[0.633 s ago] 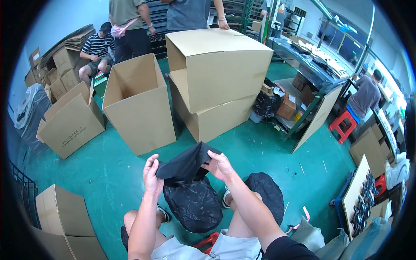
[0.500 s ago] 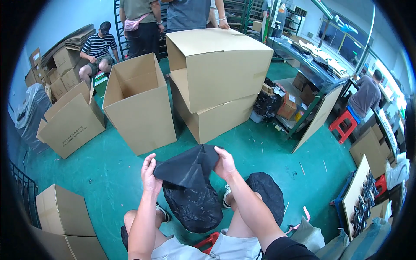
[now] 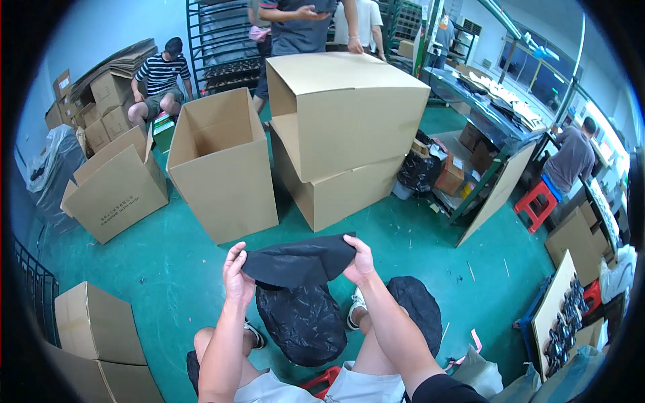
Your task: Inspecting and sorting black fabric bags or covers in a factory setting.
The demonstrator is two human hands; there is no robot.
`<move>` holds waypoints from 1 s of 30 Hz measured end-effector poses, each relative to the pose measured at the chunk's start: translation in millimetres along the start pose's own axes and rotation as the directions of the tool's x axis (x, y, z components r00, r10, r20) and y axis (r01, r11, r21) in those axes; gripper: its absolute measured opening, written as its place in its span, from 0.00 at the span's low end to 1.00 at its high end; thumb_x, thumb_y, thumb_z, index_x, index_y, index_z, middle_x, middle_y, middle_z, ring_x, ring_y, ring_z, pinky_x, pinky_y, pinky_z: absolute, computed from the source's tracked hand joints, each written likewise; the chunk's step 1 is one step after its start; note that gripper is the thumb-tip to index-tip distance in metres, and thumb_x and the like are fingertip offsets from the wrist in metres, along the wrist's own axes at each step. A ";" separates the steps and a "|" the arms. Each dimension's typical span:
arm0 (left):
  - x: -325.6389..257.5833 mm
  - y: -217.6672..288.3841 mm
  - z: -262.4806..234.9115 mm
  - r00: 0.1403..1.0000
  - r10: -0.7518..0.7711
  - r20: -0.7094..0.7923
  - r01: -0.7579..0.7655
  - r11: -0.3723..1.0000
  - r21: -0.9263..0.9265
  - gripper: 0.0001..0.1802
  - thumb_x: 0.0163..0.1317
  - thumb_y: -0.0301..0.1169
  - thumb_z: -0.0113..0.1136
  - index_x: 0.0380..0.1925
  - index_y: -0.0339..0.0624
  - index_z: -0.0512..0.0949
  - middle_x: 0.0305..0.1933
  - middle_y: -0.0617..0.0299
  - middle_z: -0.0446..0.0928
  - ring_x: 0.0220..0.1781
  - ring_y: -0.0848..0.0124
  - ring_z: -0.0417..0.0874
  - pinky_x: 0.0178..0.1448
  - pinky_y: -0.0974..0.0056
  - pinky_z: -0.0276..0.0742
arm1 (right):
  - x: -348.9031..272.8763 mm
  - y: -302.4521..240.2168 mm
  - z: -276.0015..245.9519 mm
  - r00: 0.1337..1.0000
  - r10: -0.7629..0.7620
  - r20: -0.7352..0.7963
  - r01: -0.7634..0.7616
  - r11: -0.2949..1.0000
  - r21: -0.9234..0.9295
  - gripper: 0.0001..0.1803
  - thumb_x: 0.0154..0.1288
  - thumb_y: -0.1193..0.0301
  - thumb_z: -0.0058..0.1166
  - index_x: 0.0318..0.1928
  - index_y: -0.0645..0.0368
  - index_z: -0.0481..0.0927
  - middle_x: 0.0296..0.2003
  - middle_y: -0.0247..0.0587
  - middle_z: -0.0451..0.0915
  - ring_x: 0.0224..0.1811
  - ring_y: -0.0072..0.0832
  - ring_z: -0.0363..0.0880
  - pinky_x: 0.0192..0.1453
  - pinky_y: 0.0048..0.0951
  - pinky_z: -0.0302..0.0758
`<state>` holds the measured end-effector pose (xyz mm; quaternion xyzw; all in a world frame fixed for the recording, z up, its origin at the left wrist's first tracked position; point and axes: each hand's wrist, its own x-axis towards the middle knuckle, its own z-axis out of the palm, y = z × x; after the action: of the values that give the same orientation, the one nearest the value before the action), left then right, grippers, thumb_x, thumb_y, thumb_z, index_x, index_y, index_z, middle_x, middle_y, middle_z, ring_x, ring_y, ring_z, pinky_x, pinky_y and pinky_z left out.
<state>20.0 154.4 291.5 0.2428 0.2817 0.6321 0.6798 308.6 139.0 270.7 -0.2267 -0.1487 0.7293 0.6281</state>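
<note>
A piece of black fabric (image 3: 299, 262) is stretched sideways between my hands. Its left end is pinched by my left hand (image 3: 238, 275), and my right hand (image 3: 359, 260) grips its upper right corner. Just below the fabric, between my legs, sits a rounded bundle in wrinkled black material (image 3: 302, 329); the fabric overlaps its top in view, and I cannot tell whether they touch. A second black bundle (image 3: 418, 305) lies beside my right leg.
Ahead stand an open carton (image 3: 228, 181) and two stacked cartons (image 3: 356, 127). More cartons (image 3: 101, 322) are at lower left. A workbench (image 3: 487, 101) stands at right. Several people are around, one standing person's hand (image 3: 355, 45) near the stack.
The black fabric has gone from folded and peaked to spread flatter and wider, with my right hand shifted rightward. In the background, one standing person has moved left, partly out of sight.
</note>
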 end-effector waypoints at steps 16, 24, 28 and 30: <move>21.2 -37.9 -42.4 0.970 0.167 -0.176 -0.110 0.950 0.294 0.09 0.64 0.24 0.59 0.44 0.37 0.80 0.46 0.61 0.78 0.52 0.72 0.75 0.59 0.68 0.69 | 5.7 16.3 29.2 0.978 0.003 -0.210 -0.025 0.995 -0.101 0.17 0.68 0.60 0.50 0.46 0.62 0.77 0.44 0.47 0.81 0.48 0.39 0.80 0.57 0.42 0.75; 83.8 -16.9 -15.1 0.978 0.134 -0.161 -0.125 0.990 0.064 0.09 0.65 0.28 0.58 0.45 0.43 0.77 0.41 0.66 0.76 0.44 0.74 0.77 0.47 0.63 0.74 | 57.0 14.2 32.6 0.995 -0.052 0.080 0.041 0.989 0.140 0.22 0.75 0.60 0.39 0.55 0.66 0.74 0.55 0.49 0.78 0.60 0.42 0.74 0.70 0.45 0.65; 60.3 10.8 -27.9 0.965 0.262 -0.003 -0.262 0.963 0.067 0.15 0.67 0.28 0.57 0.52 0.48 0.71 0.41 0.66 0.77 0.40 0.72 0.79 0.43 0.60 0.75 | 44.6 28.8 38.6 0.999 -0.006 0.040 0.007 1.000 -0.028 0.22 0.75 0.60 0.39 0.58 0.64 0.72 0.59 0.46 0.75 0.62 0.40 0.72 0.70 0.42 0.64; 62.2 -7.5 -54.1 0.938 0.088 -0.335 -0.013 0.976 0.219 0.18 0.66 0.28 0.57 0.54 0.51 0.68 0.42 0.64 0.76 0.43 0.71 0.79 0.40 0.62 0.74 | 57.4 51.1 5.8 0.992 0.026 -0.125 -0.056 0.969 -0.239 0.22 0.76 0.60 0.38 0.61 0.62 0.69 0.59 0.44 0.74 0.61 0.39 0.73 0.67 0.41 0.66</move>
<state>-9.3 214.4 242.4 0.2080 0.4557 0.6479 0.5738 256.0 187.3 241.7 -0.3485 -0.1934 0.7036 0.5883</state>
